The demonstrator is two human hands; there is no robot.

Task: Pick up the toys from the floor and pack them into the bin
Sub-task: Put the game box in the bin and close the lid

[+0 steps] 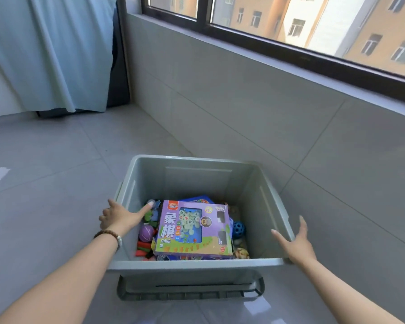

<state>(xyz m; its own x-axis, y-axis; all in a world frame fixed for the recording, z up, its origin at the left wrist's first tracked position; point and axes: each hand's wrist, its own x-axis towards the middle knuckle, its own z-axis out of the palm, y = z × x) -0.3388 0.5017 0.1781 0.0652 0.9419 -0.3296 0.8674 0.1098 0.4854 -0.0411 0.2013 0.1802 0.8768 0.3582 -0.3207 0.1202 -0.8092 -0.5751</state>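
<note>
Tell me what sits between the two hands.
In the head view, the grey bin fills the gap between the left hand and right hand, with a purple chess box on top inside.

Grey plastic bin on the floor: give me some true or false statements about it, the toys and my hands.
A purple cardboard chess box lies on top of the toys inside the grey plastic bin. True.
The left hand grips the blue perforated ball. False: that hand lies open over the left rim; the ball sits untouched near the right wall.
The right hand is open at the right rim. True.
The brown beaded bracelet is on the right wrist. False: left wrist.
</note>
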